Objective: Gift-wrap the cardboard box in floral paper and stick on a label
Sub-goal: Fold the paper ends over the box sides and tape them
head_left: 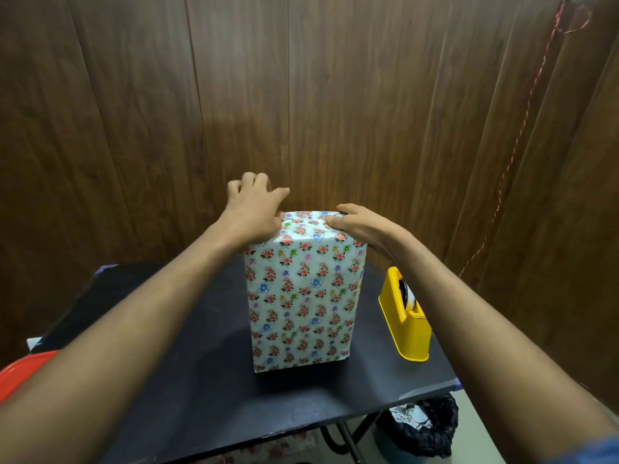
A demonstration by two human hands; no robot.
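Item: black worktop (187, 380) carrying one box (303, 296), standing upright at its centre and fully covered in floral paper on the faces we can see, with a yellow tape dispenser (407, 326) just beside it on the right. Both our hands sit at the far top edge: the left hand (253, 209) with fingers spread and relaxed by the top left corner, the right hand (356, 226) curled over the top right corner. We judge wrapping near done with no label visible; next, a label must be found and pressed on flat.

Glossy paper box (303, 296); matt black table (207, 380).
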